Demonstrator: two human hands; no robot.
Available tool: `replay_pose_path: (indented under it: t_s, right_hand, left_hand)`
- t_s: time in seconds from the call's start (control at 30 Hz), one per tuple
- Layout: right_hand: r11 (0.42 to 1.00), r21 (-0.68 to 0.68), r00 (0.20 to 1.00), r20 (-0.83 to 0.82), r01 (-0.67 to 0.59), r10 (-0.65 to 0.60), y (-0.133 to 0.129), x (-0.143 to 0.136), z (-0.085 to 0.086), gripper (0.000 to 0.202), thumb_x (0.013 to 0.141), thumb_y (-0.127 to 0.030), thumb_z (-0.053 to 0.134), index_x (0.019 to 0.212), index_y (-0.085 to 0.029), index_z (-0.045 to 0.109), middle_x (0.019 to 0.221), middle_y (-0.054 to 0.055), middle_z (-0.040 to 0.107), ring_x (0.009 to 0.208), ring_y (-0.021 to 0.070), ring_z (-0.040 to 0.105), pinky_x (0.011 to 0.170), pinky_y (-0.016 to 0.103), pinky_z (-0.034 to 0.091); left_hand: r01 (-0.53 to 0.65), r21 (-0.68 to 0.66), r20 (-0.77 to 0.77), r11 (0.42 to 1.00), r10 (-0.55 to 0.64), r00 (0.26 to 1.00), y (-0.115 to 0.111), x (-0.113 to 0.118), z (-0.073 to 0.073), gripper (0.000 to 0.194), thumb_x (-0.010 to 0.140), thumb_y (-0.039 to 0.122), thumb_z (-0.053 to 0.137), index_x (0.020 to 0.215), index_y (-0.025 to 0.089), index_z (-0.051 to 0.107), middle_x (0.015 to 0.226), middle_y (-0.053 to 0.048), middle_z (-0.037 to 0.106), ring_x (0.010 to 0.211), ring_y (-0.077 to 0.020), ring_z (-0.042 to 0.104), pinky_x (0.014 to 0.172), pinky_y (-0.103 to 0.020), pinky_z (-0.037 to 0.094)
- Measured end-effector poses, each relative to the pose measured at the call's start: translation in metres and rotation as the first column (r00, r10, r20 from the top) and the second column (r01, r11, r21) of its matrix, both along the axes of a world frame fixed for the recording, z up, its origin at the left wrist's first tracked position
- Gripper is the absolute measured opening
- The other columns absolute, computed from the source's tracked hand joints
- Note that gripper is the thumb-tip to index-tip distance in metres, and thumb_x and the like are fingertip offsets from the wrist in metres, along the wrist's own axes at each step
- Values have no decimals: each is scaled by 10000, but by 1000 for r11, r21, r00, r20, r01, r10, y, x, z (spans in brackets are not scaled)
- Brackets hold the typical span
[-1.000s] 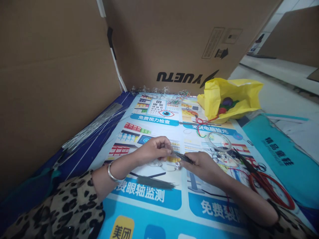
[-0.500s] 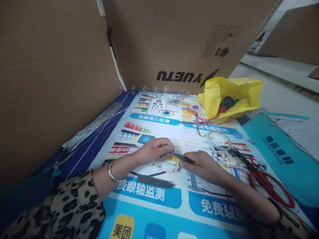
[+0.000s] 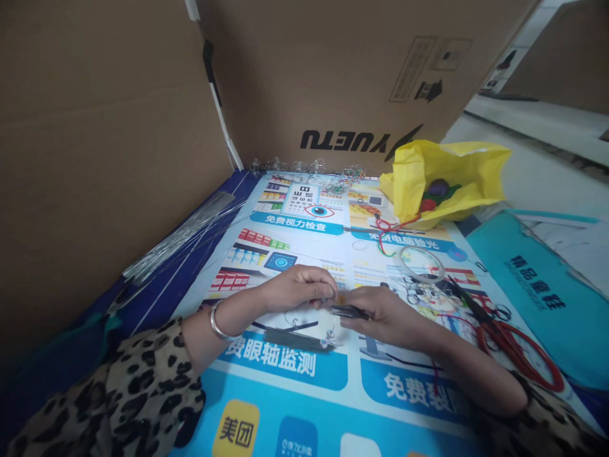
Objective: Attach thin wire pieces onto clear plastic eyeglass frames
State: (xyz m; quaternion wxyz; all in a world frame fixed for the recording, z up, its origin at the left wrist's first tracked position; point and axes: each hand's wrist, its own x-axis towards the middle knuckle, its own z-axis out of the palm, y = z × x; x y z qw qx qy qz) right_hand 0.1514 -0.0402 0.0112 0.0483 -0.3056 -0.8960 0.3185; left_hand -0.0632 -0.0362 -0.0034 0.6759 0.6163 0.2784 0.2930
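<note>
Near the middle of the printed sheet (image 3: 352,387), my left hand (image 3: 304,289) pinches a thin wire piece, its fingertips close to my right hand. Dark pliers (image 3: 351,311) are held in my right hand (image 3: 380,314), with their tip pointing left below my left fingertips. Small clear beads on wire (image 3: 327,339) dangle under the hands. Beneath them a bundle of short dark wires (image 3: 297,339) lies on the sheet. What exactly the pliers' jaws touch is too small to tell.
Red-handled scissors (image 3: 518,352) and a clear tape roll (image 3: 422,265) lie to the right. A yellow bag (image 3: 451,181) holding coloured balls stands behind them. Long silvery wires (image 3: 176,238) are at left; wire pieces (image 3: 316,168) line the cardboard wall (image 3: 304,76). A teal bag (image 3: 537,298) is at far right.
The pliers' tip has dropped slightly away from my left fingertips, and my left hand has turned a little. The dangling beads have shifted lower. The whole view has moved slightly.
</note>
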Motion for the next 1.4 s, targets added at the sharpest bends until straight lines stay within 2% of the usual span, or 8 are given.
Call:
replay_pose_path:
  t_s: [0.5,0.63,0.7,0.77,0.87,1.03,1.2,1.4]
  right_hand:
    - [992,109,998,16,62,-64,-2,-2,-6,267,869,-356,433,924,-204,646,865,32,677,754,143,592,652,210,366]
    - [995,74,998,-5,63,-62,0,0,-3,271,862,-361,442,1022,-222,612,895,17,667,758,135,589,646,206,368]
    - [991,98,995,34,88,-92,2,1,-3,263,851,-377,449,925,-201,630,831,22,660,713,134,577,610,207,361]
    - [975,178,985,86,135,-153,3,3,-5,283,840,-400,455,785,-178,622,758,35,641,679,140,559,591,215,352]
    - [942,277,965,121,192,-232,2,3,-7,291,839,-403,448,727,-177,593,721,39,620,669,143,545,595,222,346]
    - [934,281,953,137,222,-268,-1,0,-5,267,844,-388,436,754,-193,595,735,30,626,670,142,550,588,223,336]
    - [927,290,943,157,240,-293,-1,-1,-5,270,837,-403,448,744,-193,589,734,27,634,657,145,551,573,230,317]
    - [921,307,932,193,240,-308,-1,-2,-5,278,842,-408,444,735,-199,593,718,28,638,641,147,546,553,236,292]
  left_hand:
    - [2,11,-55,1000,-1,998,-1,0,3,215,791,329,560,746,122,599,581,22,518,529,-69,469,540,-204,366]
    - [-65,-10,-16,998,65,998,-1,0,2,243,782,358,564,722,123,583,628,4,553,531,-67,472,527,-199,367]
    - [-129,-1,-12,992,129,992,0,1,2,251,775,372,568,721,127,578,639,1,562,533,-68,469,527,-200,370]
    - [-187,36,-28,982,188,982,1,1,2,248,775,370,565,715,129,575,630,7,555,539,-69,464,538,-201,374]
    - [-237,112,-57,965,245,968,1,1,1,236,793,350,541,709,131,576,618,10,551,554,-73,465,559,-204,382]
    - [-300,258,-113,918,337,935,-2,4,4,194,802,310,523,737,140,589,644,7,561,570,-79,476,572,-204,395]
    - [-269,399,-164,876,357,919,-6,5,8,192,809,274,501,720,141,606,657,-5,581,609,-95,503,604,-206,401]
    - [-268,428,-175,863,371,912,-7,6,7,184,816,267,494,738,147,612,676,-5,597,637,-98,519,624,-203,405]
